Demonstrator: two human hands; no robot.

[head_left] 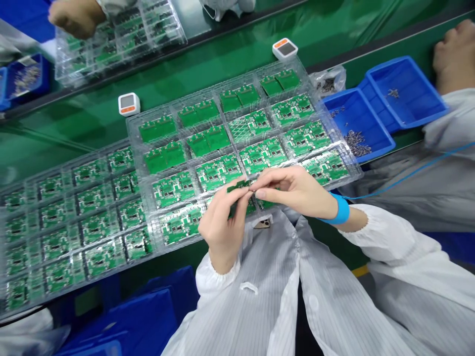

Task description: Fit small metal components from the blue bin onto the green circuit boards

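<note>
My left hand [222, 217] pinches a small green circuit board [237, 187] just above the near edge of a clear plastic tray [345, 163]. My right hand [293, 188], with a blue wrist strap [340, 208], meets it from the right, fingertips closed on the same board. The tray holds rows of green circuit boards [218, 170] in compartments; boards at its far left show plain green backs [158, 128].
A second clear tray [5, 188] of boards lies to the left. Blue bins [371, 123] with small metal parts stand at the right. Two white timers [128, 104] sit on the green belt. Other people's hands work at top left [74, 17] and top right [454, 54].
</note>
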